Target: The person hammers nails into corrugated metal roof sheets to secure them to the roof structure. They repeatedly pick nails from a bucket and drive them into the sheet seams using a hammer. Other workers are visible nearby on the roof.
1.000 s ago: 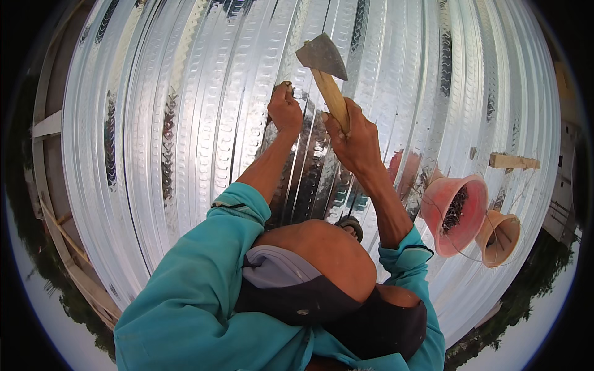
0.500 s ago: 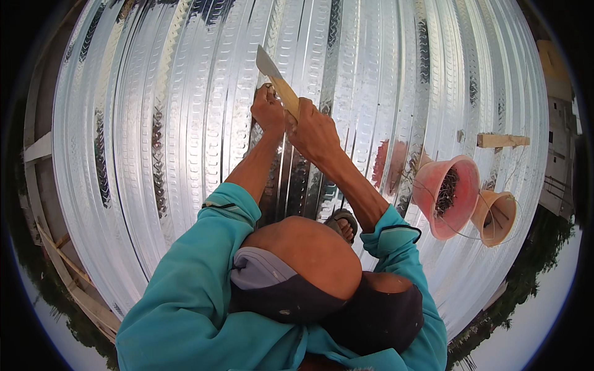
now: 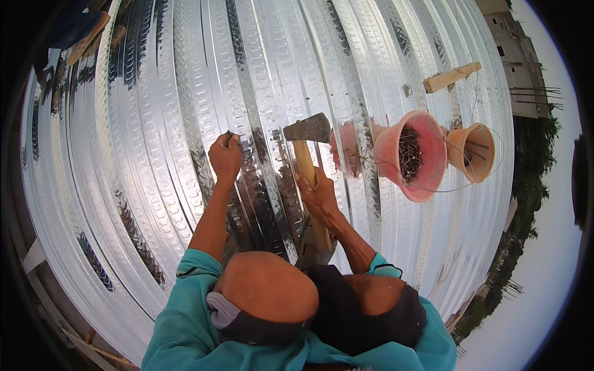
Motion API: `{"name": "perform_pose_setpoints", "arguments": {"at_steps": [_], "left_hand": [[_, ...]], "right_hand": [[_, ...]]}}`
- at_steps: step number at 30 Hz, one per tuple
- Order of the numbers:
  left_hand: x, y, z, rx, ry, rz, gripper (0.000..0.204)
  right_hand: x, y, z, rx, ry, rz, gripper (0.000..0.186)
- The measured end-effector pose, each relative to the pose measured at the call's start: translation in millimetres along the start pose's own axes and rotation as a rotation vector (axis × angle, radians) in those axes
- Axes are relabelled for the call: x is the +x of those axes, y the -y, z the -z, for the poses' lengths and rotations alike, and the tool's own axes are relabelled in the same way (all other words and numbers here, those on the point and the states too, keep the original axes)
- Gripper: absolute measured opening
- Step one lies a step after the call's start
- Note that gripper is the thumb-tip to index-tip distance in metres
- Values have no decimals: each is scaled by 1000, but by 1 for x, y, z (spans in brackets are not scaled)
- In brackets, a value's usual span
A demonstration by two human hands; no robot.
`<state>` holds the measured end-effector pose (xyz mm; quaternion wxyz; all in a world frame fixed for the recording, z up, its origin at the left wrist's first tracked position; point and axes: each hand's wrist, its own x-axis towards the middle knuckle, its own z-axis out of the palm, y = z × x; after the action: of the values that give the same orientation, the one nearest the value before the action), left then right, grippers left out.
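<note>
My right hand is closed round the wooden handle of a hatchet, whose grey head points away from me above the ribbed, shiny metal sheets. To the left of it, my left hand is low over the sheets, its thumb and fingers pinched together. A small dark thing shows at the fingertips, too small to name. On the right a pink bucket lies tipped with its mouth toward me, holding a heap of nails.
Beside the pink bucket is a smaller orange bucket with a few rods inside and a wire handle. A wooden block lies beyond them. At the far left stands another person's shoe. Trees and a building border the right edge.
The hatchet has come away from my left hand, back toward me and right, and its head has turned. My hands have moved apart. The view has swung, bringing another person's shoe in.
</note>
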<state>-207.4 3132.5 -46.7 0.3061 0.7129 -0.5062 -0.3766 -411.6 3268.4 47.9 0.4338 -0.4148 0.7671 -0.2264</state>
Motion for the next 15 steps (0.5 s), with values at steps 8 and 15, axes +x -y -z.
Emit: {"name": "perform_pose_setpoints", "arguments": {"at_steps": [8,15], "left_hand": [[-21,0,5,329,147,-60,36],[7,12,39,-677,343,376,48]], "right_hand": [[2,2,22,-51,101,-35,46],[-2,-12,14,57,86,-20,45]]}}
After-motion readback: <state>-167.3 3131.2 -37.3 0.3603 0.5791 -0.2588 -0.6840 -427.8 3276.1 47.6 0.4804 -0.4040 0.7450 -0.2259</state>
